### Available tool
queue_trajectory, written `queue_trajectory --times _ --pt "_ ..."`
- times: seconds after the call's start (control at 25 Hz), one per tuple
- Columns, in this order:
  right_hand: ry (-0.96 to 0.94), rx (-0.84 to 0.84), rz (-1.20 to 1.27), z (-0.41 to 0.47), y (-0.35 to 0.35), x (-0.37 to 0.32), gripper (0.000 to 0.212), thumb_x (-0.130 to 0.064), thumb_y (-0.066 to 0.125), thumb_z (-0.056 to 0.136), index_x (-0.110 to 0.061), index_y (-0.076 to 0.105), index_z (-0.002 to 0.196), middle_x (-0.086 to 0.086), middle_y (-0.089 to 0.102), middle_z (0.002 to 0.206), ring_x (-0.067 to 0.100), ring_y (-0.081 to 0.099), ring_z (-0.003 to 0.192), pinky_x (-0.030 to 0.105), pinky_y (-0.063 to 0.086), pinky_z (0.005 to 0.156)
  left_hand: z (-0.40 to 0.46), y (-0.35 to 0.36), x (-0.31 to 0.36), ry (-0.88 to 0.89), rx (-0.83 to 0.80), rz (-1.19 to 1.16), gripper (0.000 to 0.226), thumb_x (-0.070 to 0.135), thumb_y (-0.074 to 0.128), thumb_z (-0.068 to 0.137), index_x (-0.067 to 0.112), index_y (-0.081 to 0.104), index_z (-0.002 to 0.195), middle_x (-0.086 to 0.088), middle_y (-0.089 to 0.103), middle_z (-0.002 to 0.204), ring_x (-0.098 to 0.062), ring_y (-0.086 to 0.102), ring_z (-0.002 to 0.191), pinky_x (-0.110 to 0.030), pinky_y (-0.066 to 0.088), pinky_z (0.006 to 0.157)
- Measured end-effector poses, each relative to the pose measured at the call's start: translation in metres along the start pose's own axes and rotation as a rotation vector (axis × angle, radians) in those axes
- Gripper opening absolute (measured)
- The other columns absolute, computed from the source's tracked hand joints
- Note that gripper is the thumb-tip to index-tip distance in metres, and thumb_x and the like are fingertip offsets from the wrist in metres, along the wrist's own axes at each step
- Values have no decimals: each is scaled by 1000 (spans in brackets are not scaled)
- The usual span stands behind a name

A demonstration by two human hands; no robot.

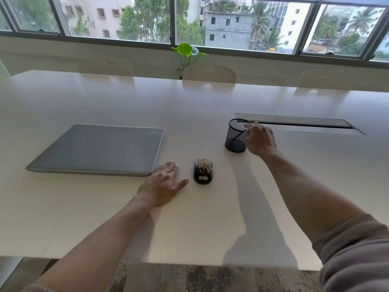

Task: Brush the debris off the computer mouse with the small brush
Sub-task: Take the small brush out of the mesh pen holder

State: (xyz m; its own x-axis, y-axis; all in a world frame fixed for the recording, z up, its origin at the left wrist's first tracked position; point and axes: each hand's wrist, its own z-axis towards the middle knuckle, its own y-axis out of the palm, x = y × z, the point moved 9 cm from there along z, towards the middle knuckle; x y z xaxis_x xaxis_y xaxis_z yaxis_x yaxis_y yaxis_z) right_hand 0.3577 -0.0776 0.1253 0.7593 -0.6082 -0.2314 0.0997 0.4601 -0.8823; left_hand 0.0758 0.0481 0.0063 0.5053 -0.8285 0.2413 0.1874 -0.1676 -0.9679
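A black computer mouse point(203, 171) with a white label lies on the white table point(210, 218), brownish debris scattered over its top. My left hand point(163, 184) rests flat on the table just left of the mouse, fingers apart, holding nothing. Behind and to the right stands a black mesh pen cup point(235, 137). Inside it a thin dark brush point(237, 136) leans, seen through the mesh. My right hand point(260, 139) is at the cup's right rim, fingers curled over the edge; whether they touch the brush is hidden.
A closed grey laptop point(99, 150) lies to the left of my left hand. A long cable slot point(299, 124) runs behind the cup. Three chairs and a green plant point(186, 53) stand past the table's far edge under the windows.
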Motion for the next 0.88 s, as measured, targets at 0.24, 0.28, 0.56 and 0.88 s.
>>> queue_trajectory --times 0.24,0.28,0.56,0.88 --pt "-9 -42 26 5 -5 -3 30 -10 54 95 -18 75 115 20 75 112 40 65 108 40 45 95 0 1 2 10 -14 19 86 70 23 97 10 17 159 -4 13 167 -12 6 154 -27 0 122" --pt "-7 -41 46 7 -7 -2 28 -9 56 95 -18 76 113 19 75 110 40 65 107 39 47 92 0 1 1 10 -14 16 86 70 23 97 10 17 159 -4 13 167 -11 6 154 -27 0 122" --pt "43 72 229 15 -29 9 18 -6 63 95 -12 77 105 18 77 103 38 70 100 41 56 85 -1 -1 0 -2 -15 -10 87 71 24 96 10 20 158 -4 15 167 -11 7 154 -26 1 123" --pt "285 444 568 -21 -78 44 14 -15 61 91 -15 73 98 9 80 88 23 71 89 -8 25 72 -4 -6 0 -12 0 -85 97 75 18 87 8 23 157 -6 19 166 -12 10 154 -24 1 121"
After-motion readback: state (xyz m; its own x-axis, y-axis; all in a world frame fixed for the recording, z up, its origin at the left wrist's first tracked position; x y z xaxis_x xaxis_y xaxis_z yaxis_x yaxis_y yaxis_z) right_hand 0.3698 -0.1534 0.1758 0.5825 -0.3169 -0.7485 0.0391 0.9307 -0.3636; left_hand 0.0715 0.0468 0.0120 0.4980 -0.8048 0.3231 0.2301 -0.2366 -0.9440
